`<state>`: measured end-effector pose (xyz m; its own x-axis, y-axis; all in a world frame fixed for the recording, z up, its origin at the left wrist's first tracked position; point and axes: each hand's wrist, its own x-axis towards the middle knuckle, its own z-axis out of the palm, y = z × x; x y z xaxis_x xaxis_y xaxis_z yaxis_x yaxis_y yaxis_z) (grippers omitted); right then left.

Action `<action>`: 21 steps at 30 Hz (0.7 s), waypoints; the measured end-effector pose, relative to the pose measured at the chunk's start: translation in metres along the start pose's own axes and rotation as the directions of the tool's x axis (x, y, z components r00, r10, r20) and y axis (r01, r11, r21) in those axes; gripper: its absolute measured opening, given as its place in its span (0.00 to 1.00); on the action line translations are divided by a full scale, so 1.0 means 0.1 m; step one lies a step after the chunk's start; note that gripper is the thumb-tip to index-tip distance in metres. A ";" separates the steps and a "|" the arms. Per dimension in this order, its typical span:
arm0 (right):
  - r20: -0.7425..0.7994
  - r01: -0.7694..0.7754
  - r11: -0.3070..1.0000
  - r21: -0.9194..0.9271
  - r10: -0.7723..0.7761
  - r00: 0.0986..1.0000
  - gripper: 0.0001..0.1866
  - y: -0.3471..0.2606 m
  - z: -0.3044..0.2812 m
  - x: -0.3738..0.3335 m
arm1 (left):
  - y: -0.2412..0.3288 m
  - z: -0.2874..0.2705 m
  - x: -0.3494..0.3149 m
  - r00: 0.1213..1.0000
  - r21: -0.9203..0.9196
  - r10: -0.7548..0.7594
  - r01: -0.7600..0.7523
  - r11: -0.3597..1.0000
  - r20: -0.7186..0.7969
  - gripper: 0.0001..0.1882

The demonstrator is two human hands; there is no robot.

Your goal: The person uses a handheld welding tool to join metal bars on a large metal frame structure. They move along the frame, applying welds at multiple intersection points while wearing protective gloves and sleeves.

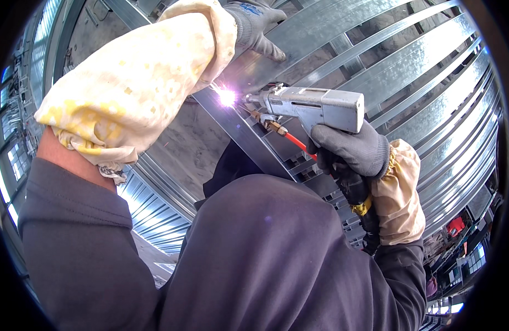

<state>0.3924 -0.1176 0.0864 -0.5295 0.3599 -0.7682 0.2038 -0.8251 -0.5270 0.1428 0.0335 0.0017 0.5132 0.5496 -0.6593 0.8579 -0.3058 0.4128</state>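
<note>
My right hand (358, 148), in a grey glove, is wrapped round the grip of a silver welding gun (326, 103). The gun's nozzle points left, and a bright violet-white glow (227, 97) with sparks burns just past its tip, at a steel bar (246, 138). An orange-red hose (298, 142) with brass fittings runs beneath the gun. Beyond the glow, my left hand (258, 28), also gloved, is spread over a wide flat steel piece (309, 27), thumb and fingers apart. Pale protective sleeves cover part of both forearms; the left one hides part of the bar.
Several galvanized steel strips (425, 71) run side by side across the right, with gaps between them. Ribbed metal panels (155, 204) lie at lower left. Dark cloth over my body and knee (265, 231) fills the near middle. A red object (455, 226) sits far right.
</note>
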 end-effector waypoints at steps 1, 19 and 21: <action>0.007 0.001 1.000 -0.007 -0.001 1.000 0.24 -0.01 0.00 0.00 | -0.02 0.01 0.00 1.000 0.008 0.002 -0.002 1.000 -0.015 0.55; -0.018 0.058 0.998 0.011 -0.058 0.998 0.27 0.12 -0.02 -0.05 | -0.10 0.05 0.05 0.998 0.066 0.015 -0.011 0.998 -0.065 0.58; -0.017 0.059 0.998 0.008 -0.059 0.998 0.27 0.10 -0.01 -0.05 | -0.08 0.05 0.05 0.997 0.098 0.026 -0.018 0.995 -0.075 0.58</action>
<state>0.3984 -0.1273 0.0845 -0.5262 0.4151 -0.7422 0.1653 -0.8062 -0.5681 0.1383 0.0348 -0.0086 0.5315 0.5985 -0.5994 0.8468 -0.3906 0.3609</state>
